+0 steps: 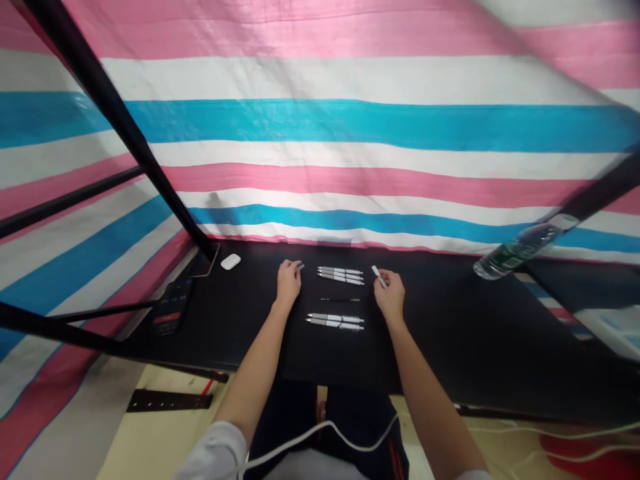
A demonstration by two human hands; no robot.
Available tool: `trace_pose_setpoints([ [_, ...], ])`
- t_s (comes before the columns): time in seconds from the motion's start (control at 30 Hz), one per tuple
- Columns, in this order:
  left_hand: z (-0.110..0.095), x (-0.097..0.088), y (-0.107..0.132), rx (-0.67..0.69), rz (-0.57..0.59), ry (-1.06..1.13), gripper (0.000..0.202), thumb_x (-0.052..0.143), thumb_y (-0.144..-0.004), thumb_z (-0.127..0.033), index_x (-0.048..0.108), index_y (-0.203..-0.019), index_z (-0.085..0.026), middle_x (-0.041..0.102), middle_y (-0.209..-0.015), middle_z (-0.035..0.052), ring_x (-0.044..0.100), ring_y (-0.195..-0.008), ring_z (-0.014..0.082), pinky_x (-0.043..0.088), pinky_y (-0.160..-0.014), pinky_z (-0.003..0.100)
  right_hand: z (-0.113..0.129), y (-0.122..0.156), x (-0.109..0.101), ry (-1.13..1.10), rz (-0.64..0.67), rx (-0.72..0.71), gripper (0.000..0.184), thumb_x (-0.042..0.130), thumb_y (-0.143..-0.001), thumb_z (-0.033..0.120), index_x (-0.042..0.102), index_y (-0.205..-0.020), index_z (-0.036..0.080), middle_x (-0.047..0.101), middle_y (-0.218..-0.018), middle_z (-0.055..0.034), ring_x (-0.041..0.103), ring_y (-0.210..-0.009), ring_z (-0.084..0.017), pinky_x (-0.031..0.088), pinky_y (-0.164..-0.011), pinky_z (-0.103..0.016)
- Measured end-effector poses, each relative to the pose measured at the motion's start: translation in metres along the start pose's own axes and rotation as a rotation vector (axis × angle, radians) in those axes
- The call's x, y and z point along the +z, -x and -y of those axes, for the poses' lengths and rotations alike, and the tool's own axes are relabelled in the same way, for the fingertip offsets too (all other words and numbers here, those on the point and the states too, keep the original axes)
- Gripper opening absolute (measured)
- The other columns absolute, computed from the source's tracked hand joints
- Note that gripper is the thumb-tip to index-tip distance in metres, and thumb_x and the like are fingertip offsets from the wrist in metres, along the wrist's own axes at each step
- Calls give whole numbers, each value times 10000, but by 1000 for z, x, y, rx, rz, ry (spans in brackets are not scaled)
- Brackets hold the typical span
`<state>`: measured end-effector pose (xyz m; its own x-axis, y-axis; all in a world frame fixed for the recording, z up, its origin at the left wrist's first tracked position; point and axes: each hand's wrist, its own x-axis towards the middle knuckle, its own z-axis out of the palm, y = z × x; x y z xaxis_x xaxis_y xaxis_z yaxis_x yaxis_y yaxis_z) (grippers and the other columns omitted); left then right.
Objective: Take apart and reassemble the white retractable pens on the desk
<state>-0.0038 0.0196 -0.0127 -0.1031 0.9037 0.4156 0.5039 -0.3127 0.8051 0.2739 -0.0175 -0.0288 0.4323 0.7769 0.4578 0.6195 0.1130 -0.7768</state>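
The left hand (289,281) pinches a small pale piece (300,267), the right hand (389,295) a white pen part (379,276), both just beside the pens (340,275), laid parallel in two rows on the bench (450,333), keeping each separate.

Small grey piece (300,267) at left hand (289,282): too small to identify; white piece (379,276) partly hidden by right hand (389,295); red floor object (585,453): cut off by lower edge.

Pens (340,271) look like glossy plastic, tabletop (450,333) matt
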Motion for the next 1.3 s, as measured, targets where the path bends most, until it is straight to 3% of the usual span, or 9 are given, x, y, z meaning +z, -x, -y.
trace_pose_setpoints([
  [0.3, -3, 0, -1, 75, 8, -38, 352, 499, -775, -55, 681, -1043, -192, 557, -944, 111, 500, -986, 276, 378, -951, 424, 2, 2, -3, 131, -6, -58, 292, 468, -753, 213, 682, -945, 159, 581, -861, -83, 551, -739, -203, 458, -735, -344],
  [0.53, 3, 2, 2, 67, 73, -278, 354, 488, -767, -37, 669, -1038, -173, 609, -941, 131, 507, -928, 293, 378, -874, 432, -11, 2, 1, 300, -4, -87, 295, 486, -706, 190, 716, -888, 154, 590, -806, -103, 497, -744, -234, 407, -722, -365],
  [0.7, 3, 3, 2, 82, 81, -319, 378, 510, -751, -38, 652, -1072, -179, 629, -981, 132, 501, -956, 302, 370, -856, 419, -11, 3, 2, 368, 26, -72, 304, 486, -699, 192, 734, -871, 153, 604, -804, -110, 476, -719, -230, 378, -695, -363],
  [0.93, 2, 2, 2, 75, 63, -263, 330, 543, -759, -55, 668, -1028, -198, 638, -920, 122, 514, -944, 304, 360, -857, 405, -6, 6, 1, 418, 60, -79, 308, 479, -730, 177, 725, -912, 142, 603, -843, -124, 473, -786, -245, 365, -722, -369],
  [1.3, -6, -1, -1, 46, 185, -442, 294, 602, -785, -184, 649, -1073, -220, 674, -979, 60, 554, -954, 258, 395, -865, 375, 5, 9, -1, 510, 106, -26, 275, 551, -749, 191, 696, -982, 172, 592, -912, -101, 471, -866, -246, 348, -757, -358],
])
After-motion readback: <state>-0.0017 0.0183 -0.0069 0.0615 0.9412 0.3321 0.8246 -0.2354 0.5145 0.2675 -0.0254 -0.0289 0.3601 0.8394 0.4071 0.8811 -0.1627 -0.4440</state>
